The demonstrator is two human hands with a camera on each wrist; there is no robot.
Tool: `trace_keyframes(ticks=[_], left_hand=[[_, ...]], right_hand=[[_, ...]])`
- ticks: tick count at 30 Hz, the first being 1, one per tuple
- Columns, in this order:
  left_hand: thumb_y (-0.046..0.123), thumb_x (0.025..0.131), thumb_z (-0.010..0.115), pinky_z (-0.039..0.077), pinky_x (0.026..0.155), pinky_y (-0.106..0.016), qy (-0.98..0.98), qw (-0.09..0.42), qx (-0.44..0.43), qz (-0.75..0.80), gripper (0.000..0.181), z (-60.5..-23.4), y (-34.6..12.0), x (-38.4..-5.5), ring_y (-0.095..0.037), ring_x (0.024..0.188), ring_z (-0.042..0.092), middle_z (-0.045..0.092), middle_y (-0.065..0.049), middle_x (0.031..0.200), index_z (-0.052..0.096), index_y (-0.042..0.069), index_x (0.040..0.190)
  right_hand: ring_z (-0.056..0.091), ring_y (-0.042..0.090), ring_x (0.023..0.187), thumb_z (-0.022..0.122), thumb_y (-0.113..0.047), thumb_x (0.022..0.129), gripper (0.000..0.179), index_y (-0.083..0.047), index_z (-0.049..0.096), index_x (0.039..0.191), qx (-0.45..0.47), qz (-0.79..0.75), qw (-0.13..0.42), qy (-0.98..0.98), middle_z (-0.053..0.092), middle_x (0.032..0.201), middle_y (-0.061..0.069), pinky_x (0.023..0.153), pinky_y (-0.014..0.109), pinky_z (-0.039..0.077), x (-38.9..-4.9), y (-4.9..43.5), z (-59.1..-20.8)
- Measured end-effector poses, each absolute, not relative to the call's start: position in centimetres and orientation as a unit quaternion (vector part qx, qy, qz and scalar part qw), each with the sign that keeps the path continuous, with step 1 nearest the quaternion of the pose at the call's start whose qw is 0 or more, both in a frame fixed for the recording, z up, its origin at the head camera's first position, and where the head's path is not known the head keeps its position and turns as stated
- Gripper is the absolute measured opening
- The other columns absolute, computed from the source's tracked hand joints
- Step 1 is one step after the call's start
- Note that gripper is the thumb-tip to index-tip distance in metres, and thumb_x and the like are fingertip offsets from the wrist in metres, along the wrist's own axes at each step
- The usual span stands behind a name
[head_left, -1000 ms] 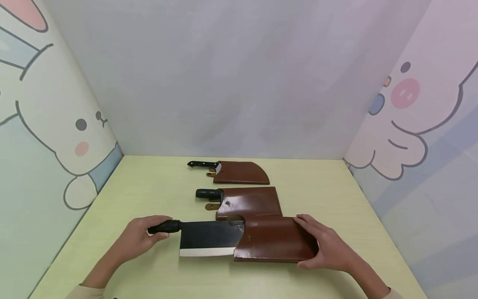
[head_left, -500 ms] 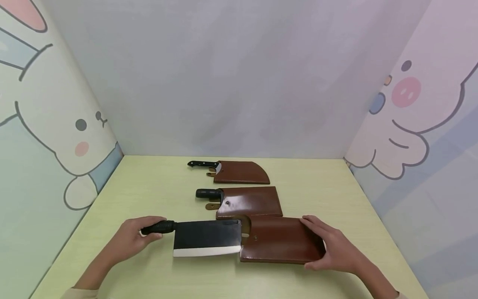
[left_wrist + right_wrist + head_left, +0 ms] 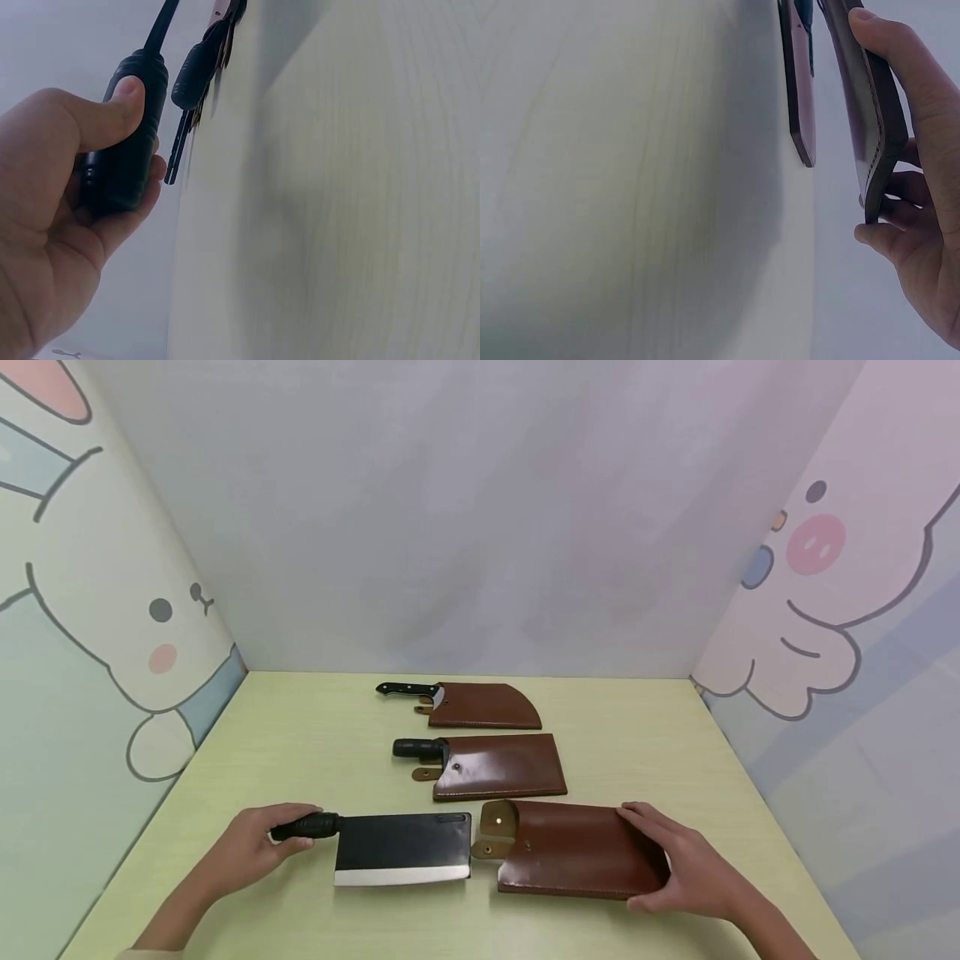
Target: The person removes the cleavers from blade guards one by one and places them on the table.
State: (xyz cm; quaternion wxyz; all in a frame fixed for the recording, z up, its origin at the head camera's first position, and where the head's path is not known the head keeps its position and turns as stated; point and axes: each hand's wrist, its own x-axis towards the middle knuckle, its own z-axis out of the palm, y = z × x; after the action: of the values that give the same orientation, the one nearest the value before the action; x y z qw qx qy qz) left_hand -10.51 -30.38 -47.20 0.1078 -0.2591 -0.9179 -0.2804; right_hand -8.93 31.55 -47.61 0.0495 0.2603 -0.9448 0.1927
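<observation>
In the head view, the left hand (image 3: 253, 850) grips the black ribbed handle (image 3: 322, 824) of a rectangular black-and-silver metal cleaver (image 3: 402, 850). Right of this cleaver, the right hand (image 3: 693, 867) holds a brown leather sheath (image 3: 577, 852). In the left wrist view, the hand curls round this handle; in the right wrist view, the other hand pinches the sheath.

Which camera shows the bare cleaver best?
The head view, because the bare cleaver shows its whole blade and most of its handle. The left wrist view shows the handle and a cropped blade sliver; the right wrist view, nothing of it.
</observation>
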Motion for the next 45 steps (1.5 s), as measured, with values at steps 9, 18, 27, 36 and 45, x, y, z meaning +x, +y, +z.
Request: trace_keyframes(ticks=[9,18,27,36,45], left_hand=[[0.022,0.08,0.087,0.056,0.072,-0.029,-0.93,0.094,-0.25,-0.251,0.037,-48.2,-30.9,-10.5,-0.005,0.097,0.069,0.077,0.0,0.108,0.077,0.014,0.114],[0.023,0.079,0.088,0.057,0.074,-0.03,-0.931,0.087,-0.25,-0.251,0.038,-49.2,-31.5,-10.5,-0.005,0.099,0.069,0.077,0.0,0.108,0.077,0.014,0.114],[0.025,0.079,0.088,0.056,0.075,-0.03,-0.932,0.075,-0.25,-0.253,0.038,-49.7,-31.7,-10.6,-0.005,0.099,0.069,0.077,0.001,0.108,0.077,0.016,0.115],[0.028,0.08,0.087,0.056,0.077,-0.032,-0.937,0.046,-0.249,-0.239,0.04,-49.7,-31.7,-10.9,-0.008,0.099,0.069,0.076,0.0,0.109,0.076,0.016,0.116],[0.026,0.078,0.089,0.053,0.079,-0.036,-0.947,0.009,-0.209,-0.243,0.042,-49.4,-31.4,-10.8,-0.012,0.095,0.065,0.075,0.005,0.107,0.077,0.016,0.117]], right_hand=[[0.062,0.028,0.124,0.09,-0.069,0.06,0.109,-0.02,0.052,0.151,0.254,0.195,0.037,-0.947,0.053,0.148,0.001,0.087,0.04,0.057,-8.7,32.0,-48.0],[0.062,0.026,0.123,0.087,-0.072,0.062,0.107,-0.02,0.052,0.15,0.259,0.192,0.022,-0.946,0.054,0.147,-0.001,0.088,0.038,0.057,-8.6,32.3,-48.8],[0.063,0.026,0.121,0.085,-0.073,0.063,0.106,-0.023,0.051,0.15,0.259,0.192,0.009,-0.947,0.053,0.147,-0.001,0.084,0.035,0.056,-8.6,32.4,-49.6],[0.06,0.028,0.127,0.079,-0.081,0.064,0.111,-0.02,0.05,0.152,0.246,0.175,-0.026,-0.953,0.052,0.15,0.001,0.09,0.041,0.056,-8.8,32.4,-50.5],[0.054,0.037,0.135,0.075,-0.085,0.061,0.12,-0.016,0.044,0.155,0.241,0.161,-0.053,-0.956,0.046,0.156,0.01,0.09,0.053,0.055,-8.8,32.1,-50.9]])
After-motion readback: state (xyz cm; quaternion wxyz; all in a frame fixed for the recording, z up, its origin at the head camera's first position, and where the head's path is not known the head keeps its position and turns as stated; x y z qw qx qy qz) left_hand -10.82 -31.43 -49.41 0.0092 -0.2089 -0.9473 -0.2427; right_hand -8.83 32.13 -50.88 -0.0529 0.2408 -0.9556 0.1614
